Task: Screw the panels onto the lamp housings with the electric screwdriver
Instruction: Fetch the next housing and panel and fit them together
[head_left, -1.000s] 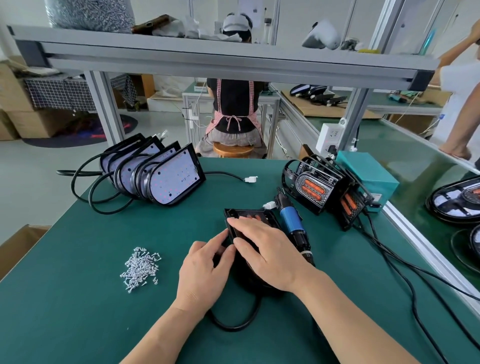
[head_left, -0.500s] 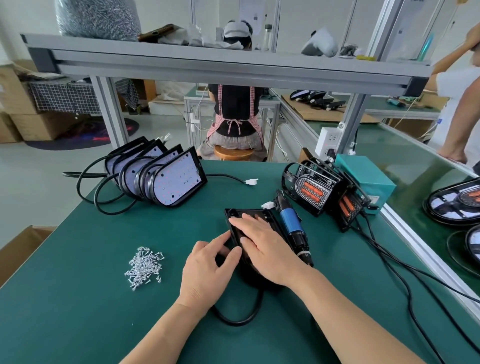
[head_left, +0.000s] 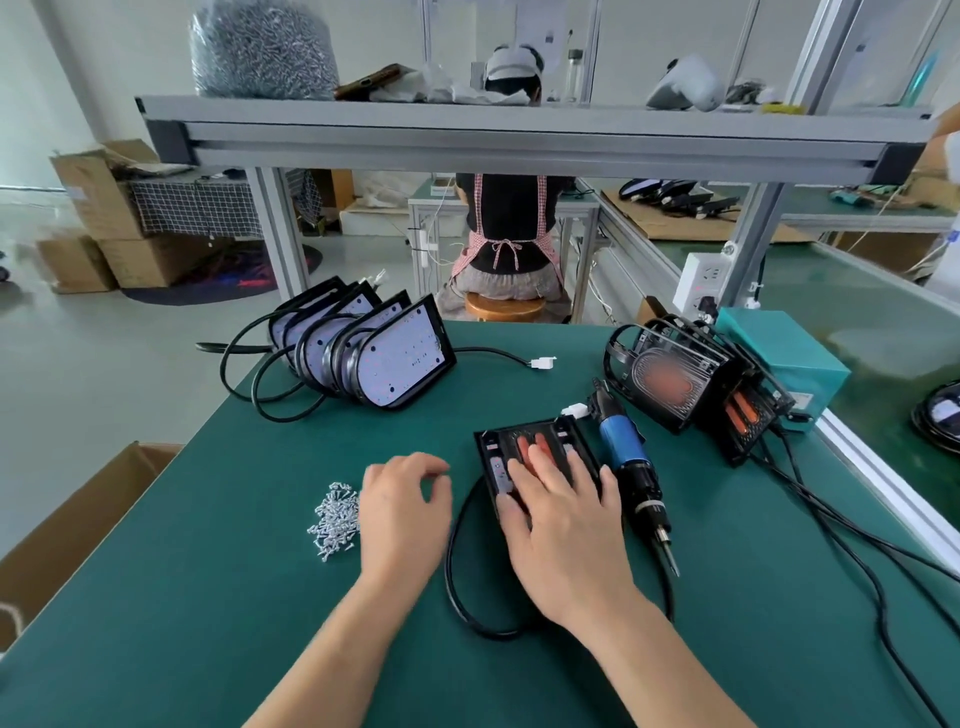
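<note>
A black lamp housing with its panel (head_left: 524, 441) lies flat on the green table in front of me. My right hand (head_left: 561, 514) rests on it with straight fingers pressing the panel down. My left hand (head_left: 402, 506) hovers off the housing between it and a pile of small silver screws (head_left: 335, 519), fingers loosely curled and holding nothing. The electric screwdriver (head_left: 631, 467), blue and black, lies on the table just right of the housing, tip toward me.
A row of unassembled housings with white LED boards (head_left: 374, 348) stands at back left. Finished lamps (head_left: 691, 384) lean at back right beside a teal box (head_left: 784, 348). Black cables trail along the right side. A cardboard box (head_left: 67, 525) sits off the left edge.
My left hand has left the housing and moved left toward the screw pile. My right hand stays pressing on the panel. The head camera has tilted and shifted a little.
</note>
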